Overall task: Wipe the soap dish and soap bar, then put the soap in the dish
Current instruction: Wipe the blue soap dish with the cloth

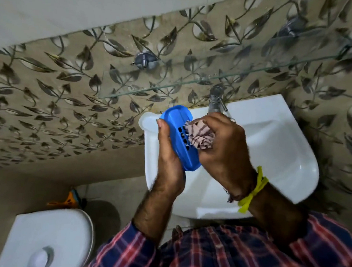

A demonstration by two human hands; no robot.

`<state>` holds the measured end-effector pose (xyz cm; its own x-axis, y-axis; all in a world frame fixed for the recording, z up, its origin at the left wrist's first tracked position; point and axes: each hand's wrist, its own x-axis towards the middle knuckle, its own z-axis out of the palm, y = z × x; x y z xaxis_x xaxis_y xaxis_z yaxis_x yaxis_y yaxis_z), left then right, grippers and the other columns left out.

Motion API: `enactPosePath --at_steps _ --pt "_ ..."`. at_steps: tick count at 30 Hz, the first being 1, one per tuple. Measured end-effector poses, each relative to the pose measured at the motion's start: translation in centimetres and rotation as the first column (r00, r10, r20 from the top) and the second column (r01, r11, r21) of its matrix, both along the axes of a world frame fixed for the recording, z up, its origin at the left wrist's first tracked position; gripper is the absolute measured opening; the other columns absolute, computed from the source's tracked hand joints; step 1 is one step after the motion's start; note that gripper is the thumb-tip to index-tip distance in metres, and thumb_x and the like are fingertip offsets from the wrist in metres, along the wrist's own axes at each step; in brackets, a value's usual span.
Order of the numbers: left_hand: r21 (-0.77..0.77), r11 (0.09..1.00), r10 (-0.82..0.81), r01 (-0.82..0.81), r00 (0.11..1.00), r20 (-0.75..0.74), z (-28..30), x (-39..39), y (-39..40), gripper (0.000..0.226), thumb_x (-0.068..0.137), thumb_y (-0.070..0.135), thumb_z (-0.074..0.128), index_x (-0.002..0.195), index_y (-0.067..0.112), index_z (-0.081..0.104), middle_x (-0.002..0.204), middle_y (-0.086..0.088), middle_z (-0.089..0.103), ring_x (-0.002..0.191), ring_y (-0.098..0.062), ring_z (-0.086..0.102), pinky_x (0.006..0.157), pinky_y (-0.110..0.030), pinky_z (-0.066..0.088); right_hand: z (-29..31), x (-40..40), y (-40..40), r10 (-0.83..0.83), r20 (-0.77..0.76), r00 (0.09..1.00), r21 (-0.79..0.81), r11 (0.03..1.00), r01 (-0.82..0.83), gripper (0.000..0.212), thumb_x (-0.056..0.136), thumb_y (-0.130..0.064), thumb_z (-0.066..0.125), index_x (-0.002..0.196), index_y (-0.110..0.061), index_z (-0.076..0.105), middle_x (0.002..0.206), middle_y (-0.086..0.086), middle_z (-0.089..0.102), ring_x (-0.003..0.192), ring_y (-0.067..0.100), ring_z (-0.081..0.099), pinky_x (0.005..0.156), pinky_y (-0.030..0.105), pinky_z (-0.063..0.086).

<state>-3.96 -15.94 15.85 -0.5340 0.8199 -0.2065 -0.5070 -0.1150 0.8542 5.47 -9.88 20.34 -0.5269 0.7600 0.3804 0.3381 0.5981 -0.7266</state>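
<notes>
While the left hand (168,153) grips the blue soap dish (178,133) by its edge, tilted above the sink (282,151), long axis running away from the person, the right hand (223,146) presses a bunched cloth (199,137) onto the dish's slotted face. Soap bar not seen; right hand nearer for next wipe.

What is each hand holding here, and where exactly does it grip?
The left hand holds the blue soap dish along its long edge. The right hand bunches a striped cloth in its fingers, pressed against the dish.
</notes>
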Motion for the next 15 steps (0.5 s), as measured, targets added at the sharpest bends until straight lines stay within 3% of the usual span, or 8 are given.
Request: enactPosePath --at_steps 3,6,8,12,15 --pt "0.024 0.999 0.027 -0.027 0.999 -0.018 0.4 -0.6 0.0 0.077 0.093 0.071 0.035 0.115 0.008 0.072 0.106 -0.017 0.074 0.098 -0.027 0.073 0.088 -0.039 0.06 0.0 0.1 -1.5 0.093 0.029 0.995 0.019 0.995 -0.094 0.025 0.067 -0.004 0.058 0.09 -0.007 0.069 0.09 0.005 0.066 0.085 0.031 0.063 0.067 0.045 0.053" --pt "0.0 1.0 0.029 -0.029 0.996 -0.083 0.0 0.6 -0.2 0.073 0.093 0.072 0.034 0.116 0.016 0.074 0.116 -0.012 0.075 0.109 -0.025 0.071 0.093 -0.035 0.059 0.2 -0.1 -0.3 -0.05 0.017 0.999 0.014 0.999 0.049 0.01 0.073 -0.004 0.063 0.082 -0.002 0.067 0.085 0.009 0.065 0.08 0.033 0.062 0.067 0.046 0.051" --pt "0.012 1.0 0.023 -0.022 0.993 -0.114 0.1 0.8 -0.1 0.068 0.094 0.069 0.036 0.121 0.019 0.073 0.121 -0.009 0.074 0.116 -0.024 0.068 0.097 -0.033 0.056 0.9 -0.6 0.3 -0.059 0.008 0.998 0.044 0.997 0.059 0.008 0.074 -0.004 0.067 0.081 0.0 0.067 0.085 0.01 0.064 0.08 0.034 0.062 0.068 0.046 0.05" --pt "0.091 0.996 0.028 -0.013 0.985 -0.169 0.7 0.3 0.0 0.06 0.098 0.069 0.037 0.105 0.027 0.079 0.105 0.003 0.078 0.103 -0.012 0.072 0.087 -0.024 0.056 1.2 -0.5 -1.3 0.048 0.01 0.999 0.095 0.994 -0.049 0.011 0.071 -0.006 0.062 0.081 -0.005 0.064 0.085 0.005 0.062 0.08 0.029 0.06 0.065 0.039 0.05" --pt "0.075 0.997 0.014 -0.001 0.985 -0.174 0.5 0.9 -0.3 0.058 0.092 0.073 0.045 0.118 0.031 0.075 0.12 0.002 0.076 0.115 -0.015 0.07 0.091 -0.024 0.055 1.3 -0.7 0.3 -0.031 -0.017 0.999 0.058 0.998 0.032 0.009 0.073 -0.002 0.063 0.081 0.001 0.065 0.084 0.01 0.063 0.078 0.032 0.061 0.066 0.042 0.05"
